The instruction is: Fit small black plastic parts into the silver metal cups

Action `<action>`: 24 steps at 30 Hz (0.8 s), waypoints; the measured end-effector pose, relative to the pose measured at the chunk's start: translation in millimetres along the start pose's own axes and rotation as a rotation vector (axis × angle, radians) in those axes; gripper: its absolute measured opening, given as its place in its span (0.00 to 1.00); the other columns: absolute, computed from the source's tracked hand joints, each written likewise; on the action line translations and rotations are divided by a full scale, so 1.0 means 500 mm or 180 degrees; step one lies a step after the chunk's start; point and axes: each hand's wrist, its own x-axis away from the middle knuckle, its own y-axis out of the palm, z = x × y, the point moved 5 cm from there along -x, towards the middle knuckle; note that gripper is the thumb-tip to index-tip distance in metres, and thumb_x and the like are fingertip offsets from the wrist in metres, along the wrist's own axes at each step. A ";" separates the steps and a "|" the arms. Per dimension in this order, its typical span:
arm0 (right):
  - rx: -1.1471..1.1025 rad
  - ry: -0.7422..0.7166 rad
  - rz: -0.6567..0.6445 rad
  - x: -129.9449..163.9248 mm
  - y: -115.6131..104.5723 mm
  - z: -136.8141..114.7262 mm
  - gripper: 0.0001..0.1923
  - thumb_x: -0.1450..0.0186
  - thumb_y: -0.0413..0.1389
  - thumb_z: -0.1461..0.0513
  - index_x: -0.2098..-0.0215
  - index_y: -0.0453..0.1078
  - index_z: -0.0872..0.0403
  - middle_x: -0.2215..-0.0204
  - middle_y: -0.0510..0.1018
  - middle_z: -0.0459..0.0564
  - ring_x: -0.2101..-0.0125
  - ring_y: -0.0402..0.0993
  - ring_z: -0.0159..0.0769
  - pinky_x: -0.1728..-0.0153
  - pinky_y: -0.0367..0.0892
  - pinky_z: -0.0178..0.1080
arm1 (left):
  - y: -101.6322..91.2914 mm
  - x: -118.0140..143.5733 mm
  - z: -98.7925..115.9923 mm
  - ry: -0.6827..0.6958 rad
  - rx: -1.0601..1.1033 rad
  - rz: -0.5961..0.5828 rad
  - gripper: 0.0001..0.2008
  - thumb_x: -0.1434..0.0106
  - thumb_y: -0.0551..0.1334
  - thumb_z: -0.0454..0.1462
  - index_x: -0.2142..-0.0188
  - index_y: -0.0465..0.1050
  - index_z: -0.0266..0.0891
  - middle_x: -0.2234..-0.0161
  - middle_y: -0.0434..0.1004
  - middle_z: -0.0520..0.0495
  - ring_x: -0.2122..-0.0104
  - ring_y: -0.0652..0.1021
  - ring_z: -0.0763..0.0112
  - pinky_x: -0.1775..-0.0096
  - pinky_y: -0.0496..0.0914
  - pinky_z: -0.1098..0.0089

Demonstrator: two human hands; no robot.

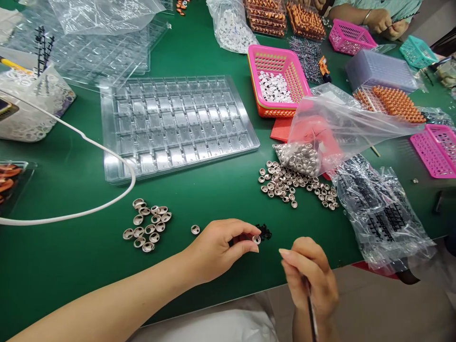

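Observation:
My left hand [223, 247] is closed, pinching a small round silver cap [256, 239] between thumb and fingertips. Just behind that cap lies a small heap of tiny black parts [264, 232] on the green table. To the right, my right hand [311, 275] is curled around a thin dark rod-like tool [312, 313], whose lower end points toward me; its tip is hidden by the fingers. One single silver cap [195, 230] lies left of my left hand. Farther left is a group of several silver caps [149, 229] with dark holes.
A loose pile of silver caps [283, 183] spills beside an open clear bag [302, 159]. Behind my hands lies a clear compartment tray [178, 128]. A pink basket [254, 71] holds white pieces. A white cable [133, 178] loops at left. A co-worker's hands [379, 21] are at far right.

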 end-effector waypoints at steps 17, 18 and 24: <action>0.0505 -0.1026 -0.1380 -0.007 0.021 0.012 0.18 0.33 0.54 0.68 0.45 0.68 0.53 0.63 0.79 0.51 0.71 0.71 0.38 0.74 0.65 0.42 | 0.013 0.007 0.015 0.0617 -0.0122 -0.0230 0.07 0.38 0.65 0.34 0.60 0.78 0.38 0.70 0.81 0.48 0.70 0.78 0.72 0.65 0.71 0.75; 0.0526 -0.1026 -0.1474 -0.005 0.022 0.013 0.18 0.33 0.54 0.68 0.45 0.68 0.52 0.62 0.80 0.51 0.71 0.71 0.38 0.73 0.65 0.43 | 0.014 0.008 0.016 0.0655 -0.0141 -0.0236 0.07 0.38 0.65 0.34 0.60 0.77 0.38 0.70 0.81 0.48 0.70 0.78 0.72 0.65 0.71 0.75; 0.0557 -0.1269 -0.1620 -0.012 0.022 -0.004 0.17 0.33 0.52 0.70 0.46 0.68 0.58 0.61 0.80 0.54 0.69 0.72 0.40 0.74 0.64 0.44 | 0.019 0.012 0.025 0.0880 -0.0176 -0.0246 0.06 0.37 0.63 0.33 0.59 0.76 0.37 0.69 0.81 0.48 0.69 0.78 0.72 0.64 0.71 0.75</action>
